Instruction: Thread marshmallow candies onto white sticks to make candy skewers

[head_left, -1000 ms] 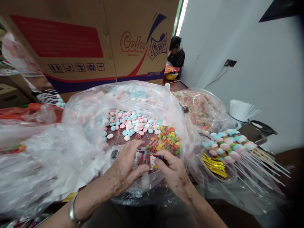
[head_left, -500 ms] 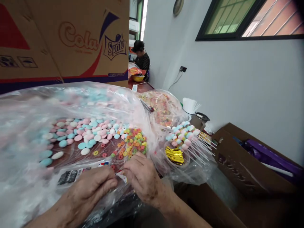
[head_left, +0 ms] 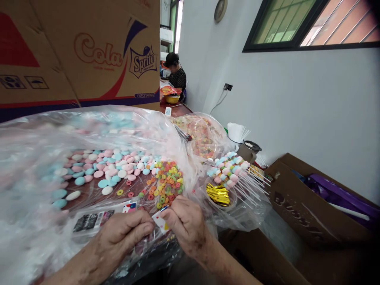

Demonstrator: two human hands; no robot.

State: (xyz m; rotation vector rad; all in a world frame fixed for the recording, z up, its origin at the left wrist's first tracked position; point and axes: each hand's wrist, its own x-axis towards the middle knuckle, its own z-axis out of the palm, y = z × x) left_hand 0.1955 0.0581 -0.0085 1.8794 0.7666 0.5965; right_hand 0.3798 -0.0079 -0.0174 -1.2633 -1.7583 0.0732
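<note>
Both hands meet at six o'clock, over the near edge of the clear bag [head_left: 35, 166]. The left hand [head_left: 124, 233] and right hand [head_left: 185, 225] pinch a small printed wrapper [head_left: 160, 222] between narrow fingers. Pastel discs [head_left: 101, 170] lie at ten o'clock from it, ring candies [head_left: 166, 182] at twelve, skewers [head_left: 228, 170] and gold ties [head_left: 218, 194] at two.

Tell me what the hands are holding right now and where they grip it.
Both hands pinch a small printed packet: the left hand by its left edge, the right hand by its top right corner, fingertips only.
</note>
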